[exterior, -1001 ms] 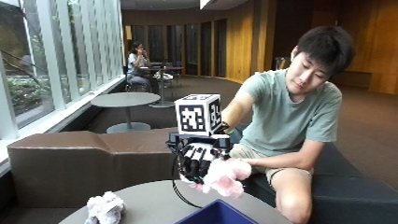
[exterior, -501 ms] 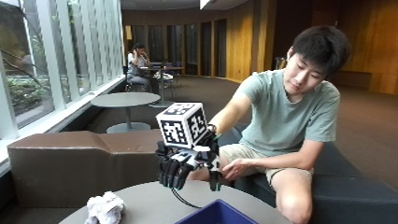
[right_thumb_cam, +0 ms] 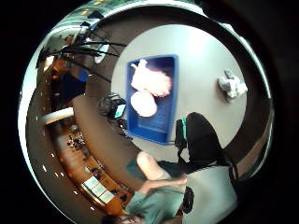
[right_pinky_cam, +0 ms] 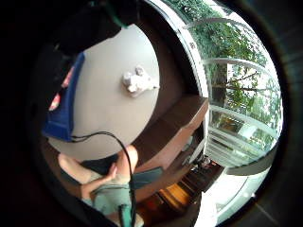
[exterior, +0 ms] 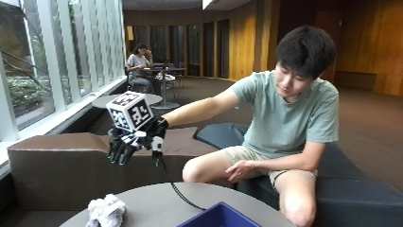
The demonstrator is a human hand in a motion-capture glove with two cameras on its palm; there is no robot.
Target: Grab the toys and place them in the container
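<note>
Tall windows ran down the left of the outside view, and a round grey table (exterior: pixel 157 201) filled its bottom edge in front of me. My gloved right hand (exterior: pixel 135 142) hung in the air above the table, left of centre in that frame, fingers (exterior: pixel 118 153) pointing down, loosely spread and holding nothing. Below it, well apart from my fingertips, the white plush toy (exterior: pixel 106 211) lay on the table at the lower left. At the bottom centre, the rim of the blue container (exterior: pixel 217 218) poked into frame. From my thumb-side palm camera I saw two pink toys (right_thumb_cam: pixel 150 88) lying inside the container, with the white toy out on the bare tabletop, well apart from it. My bare left hand (exterior: pixel 239 171) rested on my thigh.
</note>
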